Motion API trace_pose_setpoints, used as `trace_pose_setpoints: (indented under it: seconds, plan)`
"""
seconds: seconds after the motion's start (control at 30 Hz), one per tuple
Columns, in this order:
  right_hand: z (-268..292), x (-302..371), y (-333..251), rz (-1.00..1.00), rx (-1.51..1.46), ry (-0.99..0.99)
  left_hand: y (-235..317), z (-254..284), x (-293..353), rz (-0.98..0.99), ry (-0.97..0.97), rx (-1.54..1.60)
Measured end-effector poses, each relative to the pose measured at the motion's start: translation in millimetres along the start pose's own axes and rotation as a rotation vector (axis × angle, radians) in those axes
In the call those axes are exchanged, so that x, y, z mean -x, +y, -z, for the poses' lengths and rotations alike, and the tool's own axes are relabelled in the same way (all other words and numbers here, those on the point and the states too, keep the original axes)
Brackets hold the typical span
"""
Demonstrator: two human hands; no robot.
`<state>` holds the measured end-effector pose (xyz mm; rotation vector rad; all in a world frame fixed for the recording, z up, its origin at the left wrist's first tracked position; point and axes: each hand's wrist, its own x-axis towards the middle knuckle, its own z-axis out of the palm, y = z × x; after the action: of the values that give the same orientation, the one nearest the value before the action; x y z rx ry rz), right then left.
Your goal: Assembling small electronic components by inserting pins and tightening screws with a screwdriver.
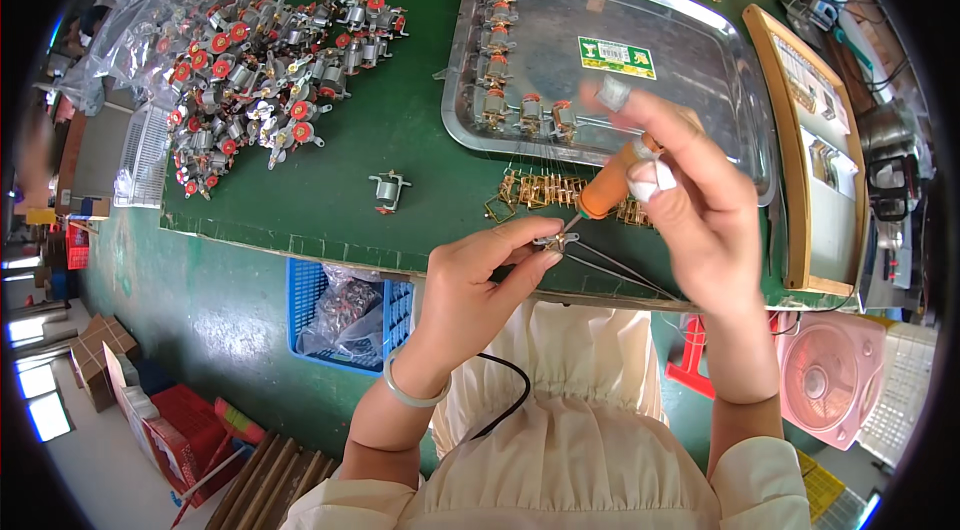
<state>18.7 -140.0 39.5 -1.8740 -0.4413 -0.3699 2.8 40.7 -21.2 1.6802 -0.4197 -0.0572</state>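
Over the table (325, 185), the left hand (475, 275) pinches a part (557, 242); the raised right hand (708, 215) grips a screwdriver (603, 190).

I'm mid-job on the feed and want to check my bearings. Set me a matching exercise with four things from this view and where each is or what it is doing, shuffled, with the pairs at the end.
1. Left hand
2. Right hand
3. Metal tray
4. Blue crate

A. Below the near edge of the green table
B. Holding the orange-handled tool
C. Has small motors lined up along its left side
D. Pinching a small metal part

Pairs: 1-D, 2-B, 3-C, 4-A
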Motion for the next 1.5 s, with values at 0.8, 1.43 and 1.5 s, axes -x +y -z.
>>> trace_pose_setpoints:
  seconds: [0.8,1.43,1.5]
  plan:
    - [-10.2,3.7,-1.1,-0.141,-0.328,0.148,1.0,1.3,0.3,-0.002,-0.011,0.034]
    - [-25.9,47.6,-7.9,-0.576,-0.912,0.226,22.0,-2.9,-4.1,0.326,-0.145,0.853]
    - [-26.1,48.1,-8.3,-0.559,-0.895,0.232,22.3,-3.1,-4.3,0.318,-0.155,0.85]
